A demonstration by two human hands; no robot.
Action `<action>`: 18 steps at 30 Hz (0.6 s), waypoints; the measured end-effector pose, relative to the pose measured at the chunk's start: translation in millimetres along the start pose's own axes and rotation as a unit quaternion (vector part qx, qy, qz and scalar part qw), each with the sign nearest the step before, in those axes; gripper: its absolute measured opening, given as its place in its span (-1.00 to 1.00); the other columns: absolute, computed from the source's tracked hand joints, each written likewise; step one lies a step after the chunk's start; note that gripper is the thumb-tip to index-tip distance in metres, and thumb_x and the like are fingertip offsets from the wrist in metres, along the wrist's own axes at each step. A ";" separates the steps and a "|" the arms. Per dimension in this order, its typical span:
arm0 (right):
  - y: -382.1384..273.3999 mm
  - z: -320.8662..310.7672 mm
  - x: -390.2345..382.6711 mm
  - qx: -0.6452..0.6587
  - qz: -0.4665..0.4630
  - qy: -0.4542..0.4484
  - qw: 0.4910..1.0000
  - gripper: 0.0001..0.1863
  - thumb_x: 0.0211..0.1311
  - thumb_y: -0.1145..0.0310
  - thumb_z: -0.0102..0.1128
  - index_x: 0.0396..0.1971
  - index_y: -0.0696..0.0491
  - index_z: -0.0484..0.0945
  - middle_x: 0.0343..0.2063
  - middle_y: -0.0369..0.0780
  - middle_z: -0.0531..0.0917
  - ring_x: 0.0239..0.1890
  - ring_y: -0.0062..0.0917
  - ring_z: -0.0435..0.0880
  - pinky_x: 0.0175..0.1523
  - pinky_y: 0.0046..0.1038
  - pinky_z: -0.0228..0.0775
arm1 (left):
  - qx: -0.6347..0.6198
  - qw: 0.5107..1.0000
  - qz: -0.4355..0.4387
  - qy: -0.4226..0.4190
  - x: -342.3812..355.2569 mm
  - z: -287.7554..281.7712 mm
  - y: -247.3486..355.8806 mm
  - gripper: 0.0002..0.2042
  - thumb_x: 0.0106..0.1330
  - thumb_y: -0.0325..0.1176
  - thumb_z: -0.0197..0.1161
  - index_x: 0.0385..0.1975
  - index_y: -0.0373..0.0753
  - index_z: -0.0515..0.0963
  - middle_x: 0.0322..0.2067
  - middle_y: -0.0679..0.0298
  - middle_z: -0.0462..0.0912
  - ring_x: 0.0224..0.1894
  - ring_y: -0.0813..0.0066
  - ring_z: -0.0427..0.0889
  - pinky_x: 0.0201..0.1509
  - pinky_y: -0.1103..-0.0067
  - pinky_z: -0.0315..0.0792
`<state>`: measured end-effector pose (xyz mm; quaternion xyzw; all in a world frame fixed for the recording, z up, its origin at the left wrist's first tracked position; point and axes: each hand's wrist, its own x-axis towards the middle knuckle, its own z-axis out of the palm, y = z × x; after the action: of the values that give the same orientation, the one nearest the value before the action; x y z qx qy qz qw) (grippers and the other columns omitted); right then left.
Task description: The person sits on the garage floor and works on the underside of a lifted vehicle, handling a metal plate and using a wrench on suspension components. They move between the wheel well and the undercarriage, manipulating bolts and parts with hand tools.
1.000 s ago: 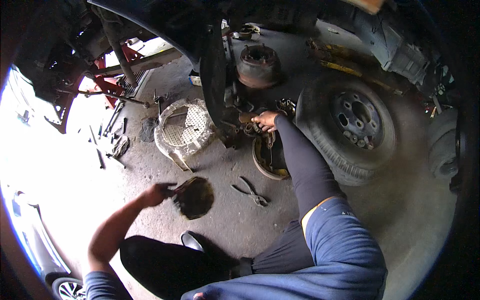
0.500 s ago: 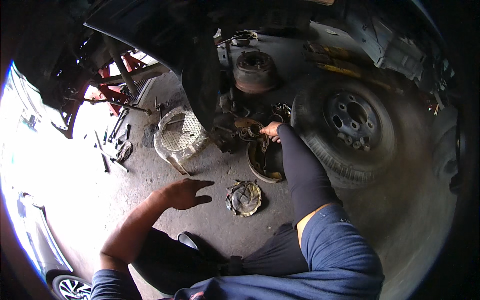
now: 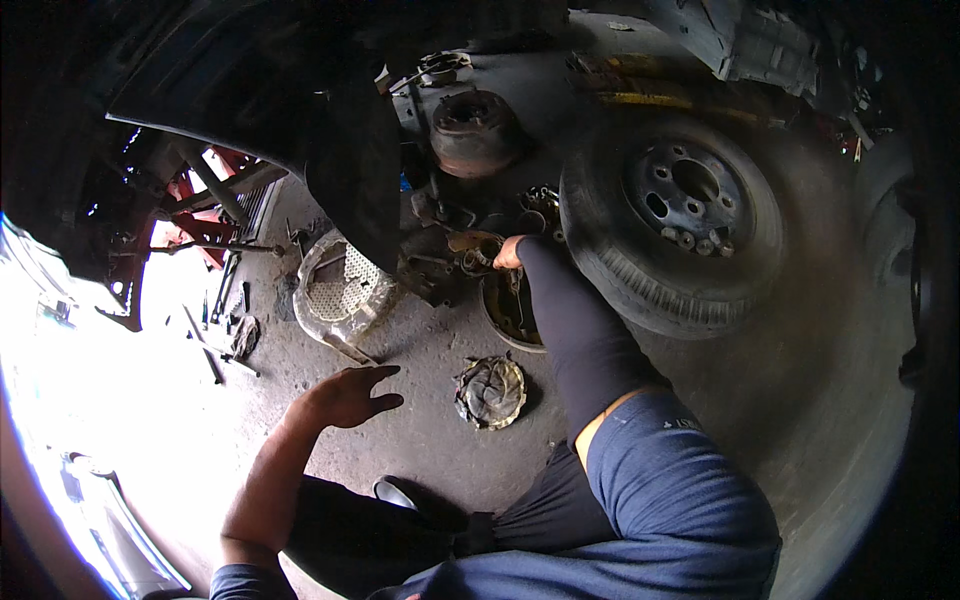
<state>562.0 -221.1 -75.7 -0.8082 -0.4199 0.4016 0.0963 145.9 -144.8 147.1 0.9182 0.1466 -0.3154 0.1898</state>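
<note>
My right hand (image 3: 508, 253), reached far forward in a dark sleeve, is at the wheel hub (image 3: 480, 257) of the raised vehicle. Its fingers are closed at the hub's edge; what they hold, if anything, is hidden. Below that hand curves a brake shoe (image 3: 492, 322), partly covered by my forearm. My left hand (image 3: 350, 397) hangs over the floor with thumb and fingers apart, holding nothing. Nearest to it are a perforated plastic stool (image 3: 318, 318) and a round, crumpled container (image 3: 490, 392) with dark cloth-like stuff in it.
A large wheel with tyre (image 3: 600, 240) lies to the right, several nuts resting on its rim. Behind the hub stands a rusty brake drum (image 3: 475, 145). Hand tools (image 3: 205, 345) are scattered at left, near a red jack stand (image 3: 180, 232). The vehicle's dark fender (image 3: 350, 190) overhangs the hub.
The whole view has shifted slightly, with the floor things now farther left. My right hand stays at the hub, and my left hand stays apart from everything with its fingers spread.
</note>
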 end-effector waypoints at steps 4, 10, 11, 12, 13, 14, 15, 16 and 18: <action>-16.9 4.3 11.7 0.015 -0.019 -0.005 1.000 -0.63 0.37 -0.05 0.17 -0.23 -0.04 0.67 -0.47 -0.31 0.59 -0.50 -0.52 0.55 -0.40 -0.33 0.48 | -0.005 0.999 -0.019 -0.026 1.3 -2.7 1.4 -0.26 0.46 0.24 0.05 0.46 -0.17 0.23 0.39 -0.06 0.33 0.41 -0.07 0.33 0.51 0.22 0.21; -35.4 6.3 23.9 0.028 -0.037 -0.011 0.999 -0.65 0.37 -0.05 0.16 -0.21 -0.06 0.67 -0.44 -0.31 0.61 -0.48 -0.53 0.58 -0.39 -0.32 0.49 | 0.004 0.999 -0.023 -0.023 5.2 -2.6 2.6 -0.25 0.46 0.26 0.03 0.47 -0.15 0.21 0.40 -0.05 0.31 0.42 -0.06 0.32 0.51 0.22 0.21; -38.1 6.2 24.8 0.029 -0.041 -0.012 0.999 -0.65 0.37 -0.04 0.16 -0.20 -0.07 0.67 -0.43 -0.31 0.62 -0.48 -0.53 0.58 -0.39 -0.32 0.49 | 0.006 0.999 -0.024 -0.022 5.3 -2.3 2.0 -0.25 0.46 0.25 0.04 0.47 -0.15 0.21 0.41 -0.04 0.31 0.43 -0.05 0.32 0.51 0.22 0.21; -40.7 6.4 25.4 0.029 -0.042 -0.014 0.999 -0.65 0.37 -0.04 0.16 -0.20 -0.07 0.67 -0.43 -0.31 0.62 -0.47 -0.53 0.59 -0.39 -0.32 0.49 | 0.006 1.000 -0.016 -0.013 5.5 -1.8 1.2 -0.25 0.46 0.25 0.04 0.47 -0.15 0.21 0.41 -0.04 0.31 0.43 -0.05 0.31 0.51 0.22 0.21; -42.9 6.3 25.9 0.028 -0.043 -0.016 0.999 -0.65 0.37 -0.04 0.16 -0.20 -0.08 0.68 -0.42 -0.31 0.62 -0.47 -0.53 0.59 -0.38 -0.32 0.49 | 0.008 1.000 -0.010 -0.006 5.9 -1.6 0.2 -0.26 0.46 0.24 0.04 0.47 -0.16 0.21 0.40 -0.04 0.31 0.43 -0.05 0.31 0.51 0.22 0.21; -44.3 6.7 25.8 0.028 -0.043 -0.017 0.999 -0.66 0.37 -0.04 0.16 -0.19 -0.08 0.68 -0.42 -0.31 0.63 -0.47 -0.53 0.59 -0.38 -0.32 0.49 | 0.010 1.000 -0.005 0.001 6.3 -1.3 -0.9 -0.26 0.46 0.24 0.04 0.47 -0.16 0.21 0.40 -0.04 0.32 0.43 -0.05 0.31 0.51 0.22 0.20; -44.6 7.2 25.5 0.026 -0.042 -0.020 0.999 -0.66 0.37 -0.04 0.16 -0.19 -0.09 0.68 -0.41 -0.31 0.63 -0.46 -0.53 0.60 -0.38 -0.32 0.49 | 0.009 1.000 0.009 0.017 7.1 -1.0 -1.9 -0.27 0.45 0.22 0.07 0.45 -0.18 0.24 0.38 -0.06 0.34 0.42 -0.05 0.32 0.50 0.23 0.22; -44.2 8.1 25.1 0.022 -0.040 -0.021 0.999 -0.66 0.37 -0.04 0.16 -0.19 -0.09 0.68 -0.41 -0.31 0.63 -0.46 -0.53 0.60 -0.38 -0.32 0.49 | 0.009 0.999 0.022 0.034 8.2 -1.0 -2.8 -0.28 0.45 0.20 0.09 0.43 -0.19 0.27 0.36 -0.09 0.36 0.41 -0.06 0.34 0.49 0.24 0.23; -39.0 10.9 23.3 0.015 -0.028 -0.025 0.999 -0.66 0.37 -0.04 0.15 -0.18 -0.10 0.68 -0.40 -0.31 0.64 -0.45 -0.53 0.61 -0.37 -0.32 0.50 | 0.001 0.999 0.034 0.042 10.0 -2.0 -4.2 -0.29 0.44 0.19 0.11 0.41 -0.21 0.29 0.34 -0.11 0.39 0.40 -0.06 0.35 0.49 0.25 0.25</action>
<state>538.2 -180.9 -76.8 -0.7845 -0.4384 0.4249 0.1087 152.9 -138.7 141.1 0.9353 0.1230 -0.2700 0.1926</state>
